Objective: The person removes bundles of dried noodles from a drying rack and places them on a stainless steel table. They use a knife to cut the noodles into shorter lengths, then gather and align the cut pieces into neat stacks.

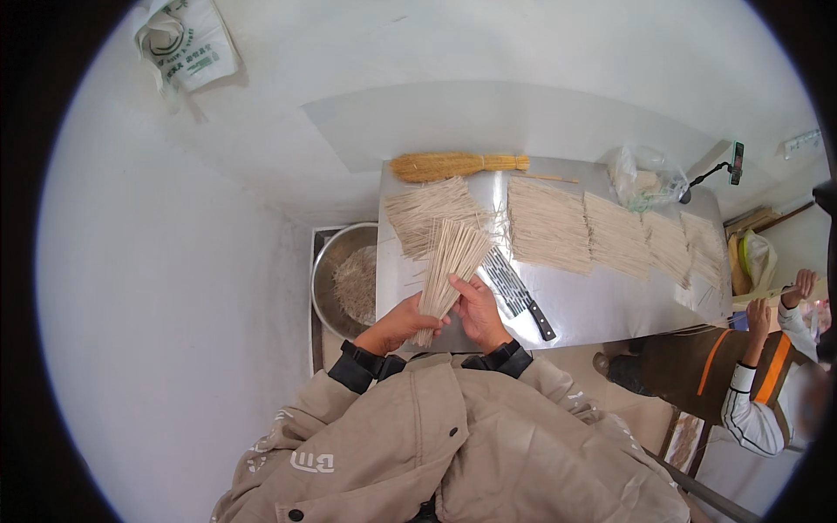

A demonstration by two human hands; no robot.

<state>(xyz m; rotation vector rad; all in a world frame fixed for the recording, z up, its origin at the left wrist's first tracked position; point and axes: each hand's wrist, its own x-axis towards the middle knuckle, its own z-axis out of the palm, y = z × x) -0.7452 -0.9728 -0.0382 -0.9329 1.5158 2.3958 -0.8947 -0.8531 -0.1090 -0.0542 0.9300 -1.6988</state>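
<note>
A fanned bundle of dry noodle-like strands (pixel 456 252) is held between my two hands, over the near left part of the metal table. My left hand (pixel 400 324) grips its lower end, fingers wrapped around it. On the bundle's right side is my right hand (pixel 478 307), thumb laid on the strands. Just beyond the bundle lies a loose pile of the same strands (pixel 418 209). A cleaver with a black handle (pixel 513 287) rests flat to the right of my hands. Farther right, several cut blocks of strands (pixel 549 225) lie side by side.
A straw whisk broom (pixel 451 166) lies along the table's far edge (pixel 592 171). A steel basin (pixel 322 287) with broken strands stands left of the table. A plastic bag (pixel 644 176) and a phone on a stand (pixel 737 163) are at the far right. Another person (pixel 713 372) stands at right, arms raised.
</note>
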